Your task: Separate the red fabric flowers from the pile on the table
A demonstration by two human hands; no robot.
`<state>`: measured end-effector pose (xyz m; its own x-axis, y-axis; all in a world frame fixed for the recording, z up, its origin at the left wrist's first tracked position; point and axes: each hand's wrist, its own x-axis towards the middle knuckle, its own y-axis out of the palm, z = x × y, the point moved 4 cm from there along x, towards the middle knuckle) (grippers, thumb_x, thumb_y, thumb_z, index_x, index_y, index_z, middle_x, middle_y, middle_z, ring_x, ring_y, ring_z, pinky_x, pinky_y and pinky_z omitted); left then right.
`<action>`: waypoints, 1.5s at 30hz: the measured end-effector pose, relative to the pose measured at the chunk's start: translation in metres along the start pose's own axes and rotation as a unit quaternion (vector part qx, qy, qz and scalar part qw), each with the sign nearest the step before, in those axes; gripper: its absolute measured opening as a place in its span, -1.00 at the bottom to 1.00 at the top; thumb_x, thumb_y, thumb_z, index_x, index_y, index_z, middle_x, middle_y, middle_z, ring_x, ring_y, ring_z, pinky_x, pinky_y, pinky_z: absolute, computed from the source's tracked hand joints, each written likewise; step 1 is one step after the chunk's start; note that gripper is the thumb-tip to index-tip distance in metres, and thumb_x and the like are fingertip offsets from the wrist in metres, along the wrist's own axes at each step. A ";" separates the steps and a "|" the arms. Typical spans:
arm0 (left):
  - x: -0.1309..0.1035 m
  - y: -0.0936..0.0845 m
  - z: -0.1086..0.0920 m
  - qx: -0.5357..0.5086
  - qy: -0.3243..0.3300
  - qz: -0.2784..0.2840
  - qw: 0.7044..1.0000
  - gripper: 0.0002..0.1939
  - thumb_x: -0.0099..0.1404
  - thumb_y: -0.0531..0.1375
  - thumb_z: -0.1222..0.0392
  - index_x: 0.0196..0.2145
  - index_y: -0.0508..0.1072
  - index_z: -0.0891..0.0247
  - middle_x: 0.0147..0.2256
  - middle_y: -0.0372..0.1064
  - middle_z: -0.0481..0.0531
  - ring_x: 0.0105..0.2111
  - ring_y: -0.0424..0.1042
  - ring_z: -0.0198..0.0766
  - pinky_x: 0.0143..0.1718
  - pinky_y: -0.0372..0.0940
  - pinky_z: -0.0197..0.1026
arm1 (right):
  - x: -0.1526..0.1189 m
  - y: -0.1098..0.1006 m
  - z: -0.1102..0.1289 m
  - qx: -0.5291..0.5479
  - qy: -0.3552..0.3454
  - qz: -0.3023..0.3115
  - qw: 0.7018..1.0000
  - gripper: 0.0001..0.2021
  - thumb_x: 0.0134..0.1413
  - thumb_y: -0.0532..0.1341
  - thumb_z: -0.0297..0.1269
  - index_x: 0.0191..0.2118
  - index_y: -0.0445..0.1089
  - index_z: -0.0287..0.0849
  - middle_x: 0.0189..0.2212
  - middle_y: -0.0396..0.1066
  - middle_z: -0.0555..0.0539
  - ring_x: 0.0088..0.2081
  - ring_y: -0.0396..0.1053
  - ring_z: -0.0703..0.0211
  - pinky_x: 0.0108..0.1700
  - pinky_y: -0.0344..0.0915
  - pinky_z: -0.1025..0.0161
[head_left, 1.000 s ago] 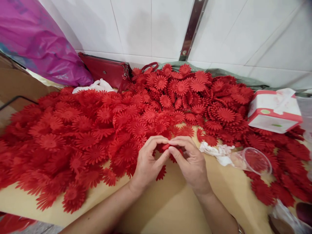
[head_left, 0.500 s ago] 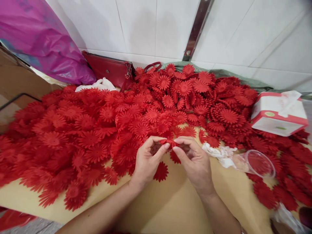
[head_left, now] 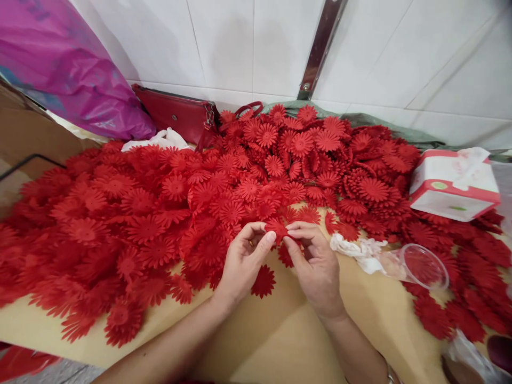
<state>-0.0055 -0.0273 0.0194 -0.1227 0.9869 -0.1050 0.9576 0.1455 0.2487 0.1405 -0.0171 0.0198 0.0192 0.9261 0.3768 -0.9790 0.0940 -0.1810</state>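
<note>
Left hand: pinching a flower by its left edge
Right hand: pinching the opposite edge, some fingers hidden
Flower: there, left of the box, rim partly covered, possibly layered

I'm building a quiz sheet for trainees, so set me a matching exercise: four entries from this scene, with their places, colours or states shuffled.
1. Left hand and right hand
2. Tissue box
3. Plastic cup
4. Handbag

A. See-through, with a round rim
B. Beside the purple plastic bag
C. Fingers on a red flower
D. White, with red bands

Pairs: 1-C, 2-D, 3-A, 4-B
</note>
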 end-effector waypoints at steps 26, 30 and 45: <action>0.003 -0.002 0.004 -0.048 -0.012 -0.003 0.999 -0.79 0.11 0.47 0.13 -0.31 0.65 0.25 -0.32 0.59 -0.02 -0.30 0.49 -0.35 -0.16 0.40 -0.32 | 0.006 -0.009 0.014 -0.077 -0.061 0.034 0.995 -0.87 0.26 0.28 -0.44 -0.17 0.53 -0.06 -0.16 0.56 0.00 -0.07 0.51 0.29 0.04 0.42 0.32; 0.001 0.000 0.004 -0.060 -0.012 0.011 0.998 -0.78 0.09 0.47 0.16 -0.29 0.63 0.25 -0.32 0.58 -0.03 -0.31 0.49 -0.36 -0.19 0.40 -0.34 | 0.007 -0.009 0.016 -0.098 -0.088 0.037 0.991 -0.87 0.25 0.29 -0.46 -0.19 0.52 -0.07 -0.19 0.56 0.00 -0.10 0.51 0.30 0.02 0.42 0.34; -0.005 -0.003 -0.005 0.143 0.166 0.035 0.975 -0.86 0.28 0.35 0.28 -0.18 0.65 0.18 -0.20 0.64 0.00 -0.18 0.59 -0.31 -0.05 0.44 -0.31 | 0.007 -0.011 0.028 -0.224 -0.202 0.011 0.953 -0.86 0.20 0.29 -0.50 -0.17 0.45 -0.13 -0.21 0.59 -0.10 -0.14 0.54 0.15 0.00 0.45 0.14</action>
<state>-0.0092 -0.0325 0.0241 -0.0871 0.9691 0.2309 0.9943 0.0988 -0.0396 0.1459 -0.0216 0.0497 -0.1690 0.7215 0.6714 -0.7912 0.3069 -0.5289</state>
